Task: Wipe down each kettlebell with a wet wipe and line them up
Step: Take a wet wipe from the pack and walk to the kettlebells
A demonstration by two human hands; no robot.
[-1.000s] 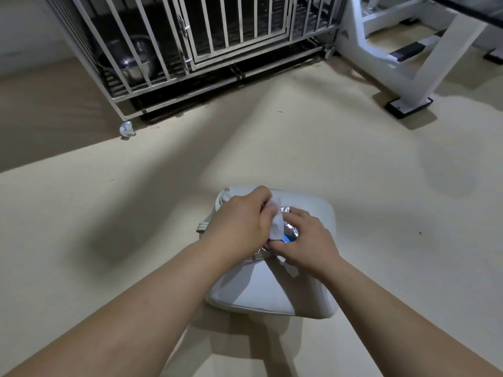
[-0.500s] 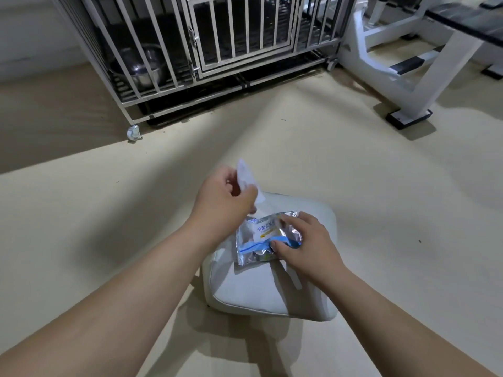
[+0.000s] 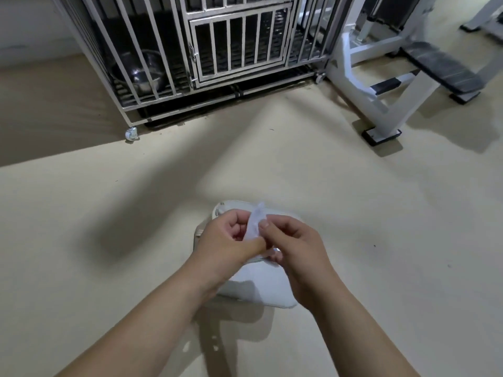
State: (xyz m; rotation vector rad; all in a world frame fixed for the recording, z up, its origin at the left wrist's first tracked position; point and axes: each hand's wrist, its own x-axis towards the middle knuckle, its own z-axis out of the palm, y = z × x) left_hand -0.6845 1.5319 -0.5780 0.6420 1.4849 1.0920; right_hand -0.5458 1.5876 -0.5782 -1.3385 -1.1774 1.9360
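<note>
View: head camera, looking forward and down.
Wet wipes: one. The wet wipe [image 3: 255, 223] is thin and white. It stands up between the two hands, just above the far half of the cushion.
Hands: two, both bare. The two arms come in from the bottom, one from each side, and meet in the middle.
Left hand: the left hand [image 3: 231, 240] has its fingers curled in. Its thumb reaches across and presses on the low part of the wipe, so it pinches the wipe.
Right hand: the right hand [image 3: 296, 246] shows its back to the camera. Its fingers are curled, and its thumb tip sits on the top part of the wipe, so it pinches the wipe too. The two thumbs are very close.
Cushions: one. The white cushion [image 3: 258, 293] lies flat on the floor [image 3: 353, 213], under both hands, well apart from the cage.
Shiny bit: one small shiny bit [image 3: 276, 250] peeks out under the hands. It is too hidden to tell what it is.
Cages: one. The metal cage [image 3: 239, 47] with white bars stands at the far edge of the floor.
Bowls: one. A metal bowl [image 3: 144, 74] sits inside the cage, in its left part.
Wheels: one in clear view. A small wheel [image 3: 131, 133] is under the cage's near left corner.
Benches: one. A white bench [image 3: 381, 99] with a black pad [image 3: 441, 69] stands at the far right, just beside the cage.
</note>
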